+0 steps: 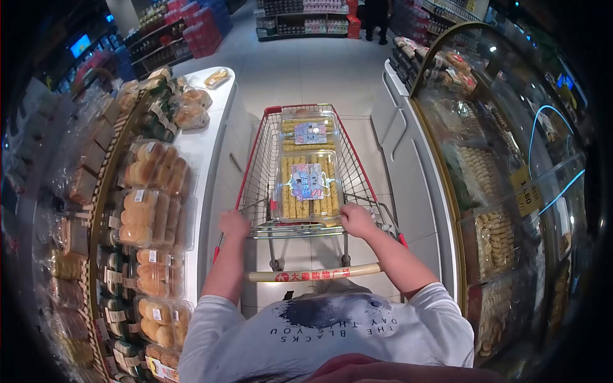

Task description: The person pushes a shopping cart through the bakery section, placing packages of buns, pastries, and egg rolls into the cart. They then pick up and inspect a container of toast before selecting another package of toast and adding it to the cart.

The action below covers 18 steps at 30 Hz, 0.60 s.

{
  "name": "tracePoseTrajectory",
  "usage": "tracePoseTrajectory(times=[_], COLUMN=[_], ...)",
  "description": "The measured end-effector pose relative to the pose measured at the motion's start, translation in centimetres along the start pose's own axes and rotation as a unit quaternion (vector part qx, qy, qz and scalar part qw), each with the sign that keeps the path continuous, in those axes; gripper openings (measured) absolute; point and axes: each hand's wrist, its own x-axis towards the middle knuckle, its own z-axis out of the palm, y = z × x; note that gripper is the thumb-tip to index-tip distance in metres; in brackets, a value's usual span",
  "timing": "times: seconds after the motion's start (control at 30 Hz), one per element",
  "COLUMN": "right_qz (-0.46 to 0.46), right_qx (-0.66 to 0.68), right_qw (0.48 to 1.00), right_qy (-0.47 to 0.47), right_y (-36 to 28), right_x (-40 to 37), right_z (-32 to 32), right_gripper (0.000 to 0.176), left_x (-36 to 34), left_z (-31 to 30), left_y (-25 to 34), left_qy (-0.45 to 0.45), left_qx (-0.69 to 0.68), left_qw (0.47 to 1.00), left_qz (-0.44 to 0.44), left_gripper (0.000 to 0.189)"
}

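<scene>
A wire shopping cart (257, 167) with red edges stands before me in the aisle. Two clear plastic boxes of yellow stick-shaped pastries lie in it, a near box (307, 185) and a far box (311, 131), each with a colourful label. My right hand (359, 221) is closed at the cart's near right rim, beside the near box's corner. On the left, my left hand (235, 225) is at the cart's red side edge; blur hides its fingers. The cart's handle bar (319, 273), printed with red characters, crosses below both hands, close to my shirt.
Along the left runs a white counter (217, 108) with packaged bread rolls (147, 217). A curved glass display case (485, 166) of pastries lines the right side. Tiled floor (306, 70) leads ahead to stocked shelves (303, 19), where a person (377, 19) stands.
</scene>
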Motion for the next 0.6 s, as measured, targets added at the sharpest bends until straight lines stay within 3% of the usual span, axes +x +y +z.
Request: tracePoseTrajectory(times=[0.27,0.6], right_qz=[0.016,0.019], right_qx=[-0.03,-0.038], right_qw=[0.999,0.998], right_qy=[-0.034,-0.05], right_y=[2.9,7.9], right_x=[12.1,27.4], right_z=[-1.3,-3.6], right_gripper=[0.016,0.018], left_x=[10.3,20.7], left_z=[-2.9,-7.1], left_y=[5.3,13.2], left_qy=[0.022,0.014], left_qx=[-0.011,-0.033], left_qw=[1.0,0.998], left_qz=[-0.001,-0.044], left_gripper=[0.043,0.048])
